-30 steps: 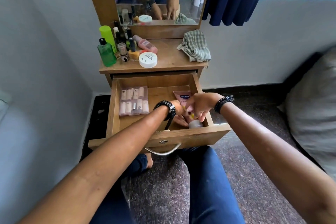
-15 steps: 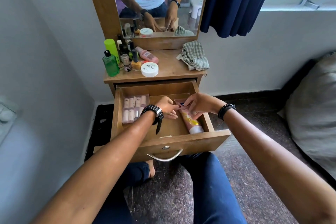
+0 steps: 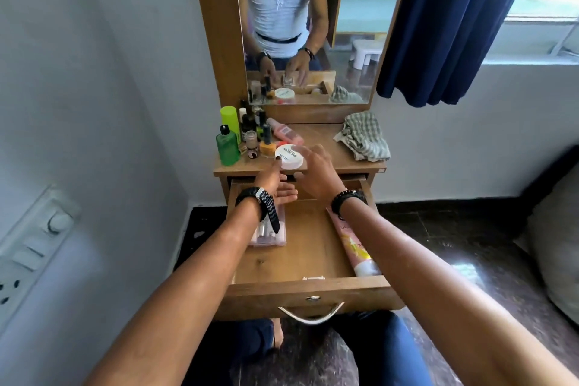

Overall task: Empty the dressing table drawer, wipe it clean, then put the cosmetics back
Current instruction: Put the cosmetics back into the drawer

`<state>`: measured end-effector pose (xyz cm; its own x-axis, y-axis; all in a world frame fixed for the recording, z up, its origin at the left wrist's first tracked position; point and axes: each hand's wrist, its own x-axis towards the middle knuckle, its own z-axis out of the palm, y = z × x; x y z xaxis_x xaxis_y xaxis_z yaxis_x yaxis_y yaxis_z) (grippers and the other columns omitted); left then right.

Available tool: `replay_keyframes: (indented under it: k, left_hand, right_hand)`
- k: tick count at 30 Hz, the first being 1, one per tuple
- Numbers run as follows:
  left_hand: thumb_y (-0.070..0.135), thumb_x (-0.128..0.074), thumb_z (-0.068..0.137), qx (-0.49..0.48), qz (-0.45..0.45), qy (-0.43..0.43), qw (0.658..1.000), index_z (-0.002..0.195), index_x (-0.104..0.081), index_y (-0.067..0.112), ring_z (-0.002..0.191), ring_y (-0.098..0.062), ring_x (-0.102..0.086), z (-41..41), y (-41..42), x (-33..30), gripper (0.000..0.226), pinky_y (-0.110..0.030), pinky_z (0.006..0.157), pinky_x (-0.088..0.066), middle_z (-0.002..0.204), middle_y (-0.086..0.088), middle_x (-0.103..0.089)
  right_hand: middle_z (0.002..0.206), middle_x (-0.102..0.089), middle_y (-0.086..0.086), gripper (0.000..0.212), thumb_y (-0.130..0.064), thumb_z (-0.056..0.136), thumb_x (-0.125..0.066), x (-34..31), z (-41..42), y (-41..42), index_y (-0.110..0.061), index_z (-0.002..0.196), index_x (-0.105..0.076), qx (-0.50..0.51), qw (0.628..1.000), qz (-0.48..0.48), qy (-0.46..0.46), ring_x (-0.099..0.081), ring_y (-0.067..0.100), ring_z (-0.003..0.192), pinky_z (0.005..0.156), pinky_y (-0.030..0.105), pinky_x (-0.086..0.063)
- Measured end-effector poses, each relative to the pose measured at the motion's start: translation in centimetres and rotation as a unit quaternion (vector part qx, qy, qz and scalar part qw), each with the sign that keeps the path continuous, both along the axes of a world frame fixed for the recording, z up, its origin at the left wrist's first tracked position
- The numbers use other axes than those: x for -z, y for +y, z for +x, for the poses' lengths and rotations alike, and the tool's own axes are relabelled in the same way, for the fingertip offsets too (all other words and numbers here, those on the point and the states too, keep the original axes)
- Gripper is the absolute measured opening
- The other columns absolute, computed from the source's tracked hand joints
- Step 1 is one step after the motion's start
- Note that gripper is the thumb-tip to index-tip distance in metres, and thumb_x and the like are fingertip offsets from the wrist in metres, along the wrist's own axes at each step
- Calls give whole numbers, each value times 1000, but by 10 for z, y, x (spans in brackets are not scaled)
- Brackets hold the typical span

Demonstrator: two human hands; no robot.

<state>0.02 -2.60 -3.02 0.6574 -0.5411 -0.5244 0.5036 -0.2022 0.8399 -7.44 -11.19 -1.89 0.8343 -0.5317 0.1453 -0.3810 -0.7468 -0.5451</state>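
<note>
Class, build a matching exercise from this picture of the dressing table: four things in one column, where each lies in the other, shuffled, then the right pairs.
Things:
1. pink tube
2. checked cloth
3. green bottle
4. clear case

Places:
A. tabletop, right side
B. drawer, left side
C. tabletop, left edge
D. drawer, along right wall

Pairs: 1-D, 2-A, 3-C, 4-B

1 head-worn camera looks forward and down, close above the open drawer and mirror.
</note>
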Motion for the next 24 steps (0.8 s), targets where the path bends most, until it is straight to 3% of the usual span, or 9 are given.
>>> replay_keyframes:
  k: [4,9,13,18,21,24]
  left_hand:
    - [48,-40,94,17,24,0,1000,110,-50,-3,63,-22,-59,4,-8,1,55,-33,51,-56,79,-13,-58]
    - [35,-47,95,-14,-8,0,1000,102,-53,1,64,-22,-63,4,-9,7,36,-36,63,-56,76,-13,-63]
    - [32,-48,95,-8,2,-25,1000,92,-56,2,63,-20,-61,1,-2,5,31,-32,59,-57,74,-11,-61]
    - [33,-50,93,68,20,-47,996,80,-58,7,65,-18,-62,-12,25,0,30,-31,60,-56,73,-8,-60]
    - [33,-51,93,141,58,-67,986,81,-61,6,69,-20,-63,-13,49,0,31,-35,72,-55,78,-10,-63]
    - [34,-50,93,244,129,-103,956,87,-63,5,69,-17,-62,-10,76,4,33,-31,71,-55,84,-9,-64]
  right_hand:
    - [135,-43,14,62,-9,80,-59,11,12,-6,-17,138,-39,-19,998,-17,65,-42,30,125,110,39,-30]
    - [126,-49,12,48,-7,80,-62,23,1,-8,-17,125,-45,-22,1000,15,-5,-48,28,116,102,39,-41]
    - [121,-48,10,38,-11,82,-63,21,-9,-10,-17,117,-50,-29,998,38,-28,-48,26,113,96,31,-40]
    - [113,-56,6,37,-23,77,-74,17,-27,-5,-19,105,-50,-41,992,91,-74,-55,19,100,83,30,-46]
    - [112,-64,4,51,-26,71,-80,18,-41,3,-19,111,-49,-71,986,146,-44,-63,20,100,84,38,-54]
    - [113,-65,0,58,-24,68,-82,25,-50,16,-18,117,-51,-104,979,173,10,-62,16,102,88,34,-53]
